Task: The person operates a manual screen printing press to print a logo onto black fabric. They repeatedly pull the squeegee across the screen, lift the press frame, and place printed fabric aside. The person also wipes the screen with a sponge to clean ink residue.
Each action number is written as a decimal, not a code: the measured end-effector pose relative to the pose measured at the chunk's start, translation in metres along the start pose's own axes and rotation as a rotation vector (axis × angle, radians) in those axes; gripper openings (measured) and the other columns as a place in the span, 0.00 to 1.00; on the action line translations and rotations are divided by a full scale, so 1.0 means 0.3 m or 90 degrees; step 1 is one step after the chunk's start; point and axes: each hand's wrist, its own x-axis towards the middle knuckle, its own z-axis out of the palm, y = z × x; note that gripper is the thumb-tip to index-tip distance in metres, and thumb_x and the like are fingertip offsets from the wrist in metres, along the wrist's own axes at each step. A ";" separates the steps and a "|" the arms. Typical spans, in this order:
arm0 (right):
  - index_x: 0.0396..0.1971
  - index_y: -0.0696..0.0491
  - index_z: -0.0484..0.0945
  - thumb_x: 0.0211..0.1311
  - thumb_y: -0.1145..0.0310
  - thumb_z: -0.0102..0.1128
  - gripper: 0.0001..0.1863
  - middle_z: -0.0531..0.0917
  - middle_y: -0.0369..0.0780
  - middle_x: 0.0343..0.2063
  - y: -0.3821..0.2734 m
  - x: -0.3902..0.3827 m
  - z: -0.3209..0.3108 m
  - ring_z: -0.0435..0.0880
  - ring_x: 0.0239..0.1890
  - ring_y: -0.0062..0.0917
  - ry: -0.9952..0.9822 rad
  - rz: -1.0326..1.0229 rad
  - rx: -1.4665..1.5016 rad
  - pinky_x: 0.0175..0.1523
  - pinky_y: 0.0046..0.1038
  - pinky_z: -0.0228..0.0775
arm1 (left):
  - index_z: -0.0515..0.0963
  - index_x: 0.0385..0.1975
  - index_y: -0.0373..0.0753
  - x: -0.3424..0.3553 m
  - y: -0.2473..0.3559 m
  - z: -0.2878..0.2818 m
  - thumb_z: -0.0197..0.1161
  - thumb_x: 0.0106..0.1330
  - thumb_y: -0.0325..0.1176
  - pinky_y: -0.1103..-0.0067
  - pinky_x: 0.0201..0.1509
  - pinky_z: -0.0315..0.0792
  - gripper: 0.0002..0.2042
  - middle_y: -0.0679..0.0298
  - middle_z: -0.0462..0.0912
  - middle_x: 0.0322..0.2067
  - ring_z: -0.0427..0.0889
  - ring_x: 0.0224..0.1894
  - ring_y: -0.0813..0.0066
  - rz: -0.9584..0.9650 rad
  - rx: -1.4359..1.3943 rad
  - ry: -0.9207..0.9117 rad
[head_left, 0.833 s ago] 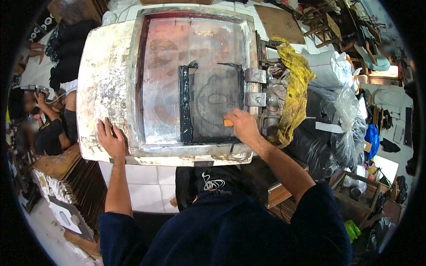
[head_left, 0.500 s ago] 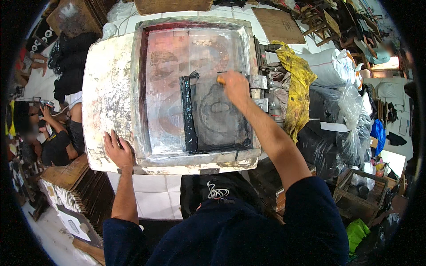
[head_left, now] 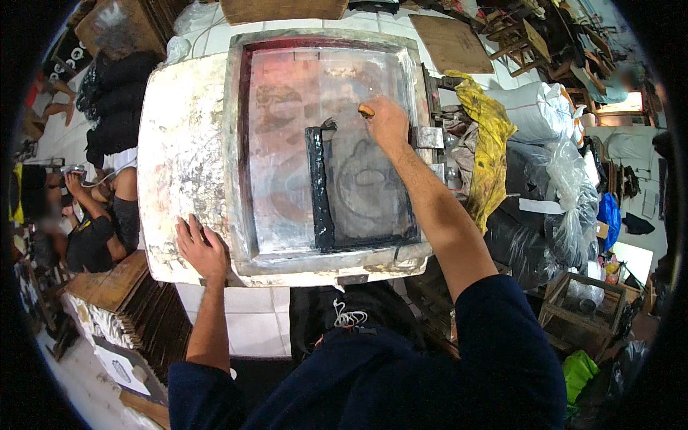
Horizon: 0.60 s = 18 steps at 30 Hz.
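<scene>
A crowded workshop is seen from above: a white tiled floor, stuffed plastic sacks (head_left: 552,115) and a yellow cloth (head_left: 491,143) at the right, and a paint-crusted white printing table (head_left: 179,158) in the middle. On the table lies a framed printing screen (head_left: 326,150), its mesh stained red and grey, with a strip of black ink (head_left: 317,186) running down its centre.

The left hand (head_left: 202,247) is laid flat, fingers spread, on the table's near left corner just beside the frame. The right hand (head_left: 387,122) is closed around a small orange-tipped tool (head_left: 367,110) held against the far right part of the mesh.

The step would be done well if the frame were kept pinned by steady pressure from the flat hand, and the tool drawn across the mesh at an even angle and pressure, clear of the ink strip.

Most of the tool is hidden inside the fist; it is possibly a scraper or squeegee handle. What lies under the screen cannot be made out, and a seated person (head_left: 100,215) at the left is only partly seen.
</scene>
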 end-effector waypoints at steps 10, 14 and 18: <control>0.45 0.48 0.84 0.53 0.74 0.71 0.17 0.83 0.44 0.37 0.009 -0.007 0.022 0.84 0.42 0.44 0.031 0.154 -0.154 0.47 0.44 0.77 | 0.66 0.73 0.38 0.006 -0.005 -0.015 0.53 0.74 0.36 0.52 0.79 0.47 0.27 0.47 0.59 0.75 0.55 0.77 0.45 -0.001 -0.012 -0.065; 0.44 0.48 0.83 0.57 0.72 0.69 0.14 0.82 0.44 0.38 -0.033 -0.015 0.020 0.84 0.41 0.45 -0.023 0.221 -0.166 0.45 0.45 0.78 | 0.65 0.73 0.36 0.012 -0.003 -0.024 0.52 0.74 0.36 0.51 0.79 0.46 0.27 0.44 0.58 0.75 0.54 0.77 0.44 0.004 -0.023 -0.077; 0.46 0.47 0.84 0.55 0.70 0.71 0.16 0.82 0.44 0.40 -0.032 -0.105 0.020 0.85 0.41 0.44 -0.048 0.246 -0.156 0.44 0.44 0.79 | 0.64 0.73 0.35 0.013 -0.005 -0.027 0.52 0.75 0.37 0.51 0.79 0.44 0.28 0.43 0.56 0.75 0.53 0.78 0.44 0.001 -0.025 -0.099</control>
